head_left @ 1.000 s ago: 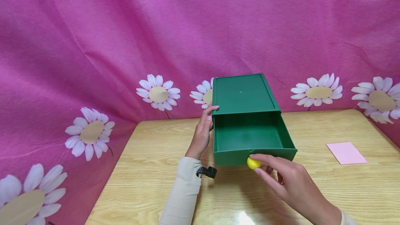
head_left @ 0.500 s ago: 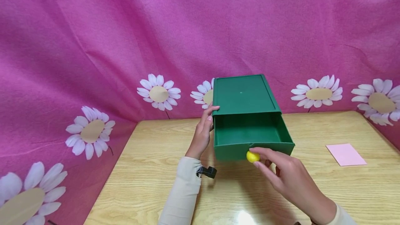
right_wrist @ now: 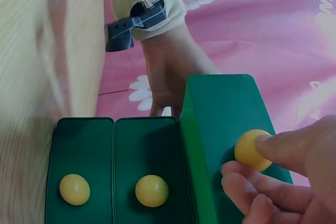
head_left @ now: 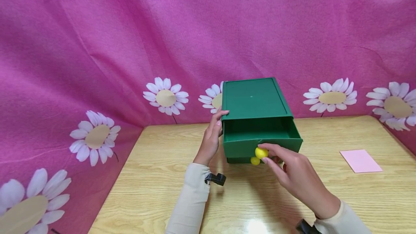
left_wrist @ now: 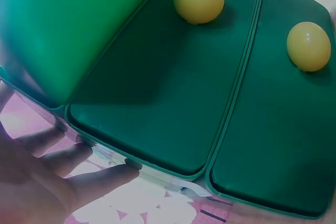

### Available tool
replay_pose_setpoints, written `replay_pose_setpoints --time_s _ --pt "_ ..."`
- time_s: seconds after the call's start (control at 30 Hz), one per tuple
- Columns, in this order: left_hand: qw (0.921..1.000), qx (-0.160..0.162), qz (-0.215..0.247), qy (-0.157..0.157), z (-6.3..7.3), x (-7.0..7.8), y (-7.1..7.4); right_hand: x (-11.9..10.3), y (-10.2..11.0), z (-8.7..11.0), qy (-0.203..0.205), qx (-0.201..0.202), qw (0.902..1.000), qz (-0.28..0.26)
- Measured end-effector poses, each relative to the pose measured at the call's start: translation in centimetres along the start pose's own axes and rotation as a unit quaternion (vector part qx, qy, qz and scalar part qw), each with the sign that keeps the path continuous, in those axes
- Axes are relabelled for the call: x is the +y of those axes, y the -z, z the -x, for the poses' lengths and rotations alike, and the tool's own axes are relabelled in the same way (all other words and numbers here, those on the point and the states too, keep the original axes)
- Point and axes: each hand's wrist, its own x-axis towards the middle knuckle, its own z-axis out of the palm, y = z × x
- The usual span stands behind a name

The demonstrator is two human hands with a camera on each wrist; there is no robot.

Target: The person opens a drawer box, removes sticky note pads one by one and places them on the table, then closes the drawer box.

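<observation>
Green cabinet (head_left: 253, 98): is standing on the bench (head_left: 152, 176), depth running away from the person. Top drawer (head_left: 240, 148): is jutting partly from the cabinet's front, along that depth. Yellow knob (head_left: 261, 153): is sitting mid-front on this drawer. Right hand (head_left: 297, 172): is reaching in before the cabinet, nearer the knob; its grip is pinching it between thumb and fingers, the cabinet's body lying straight beyond. Left hand (head_left: 209, 138): is bracing the cabinet's left side, fingers extending, grip enclosing nothing. Pink paper (head_left: 361, 161): is lying right of the cabinet.
</observation>
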Motion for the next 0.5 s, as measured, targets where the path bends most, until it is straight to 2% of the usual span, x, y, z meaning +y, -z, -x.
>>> replay_pose_setpoints --time_s 0.5 --pt "0.9999 -0.003 -0.011 0.001 0.1 0.2 0.0 1.2 -0.8 -1.2 -0.001 0.006 0.9997 -0.022"
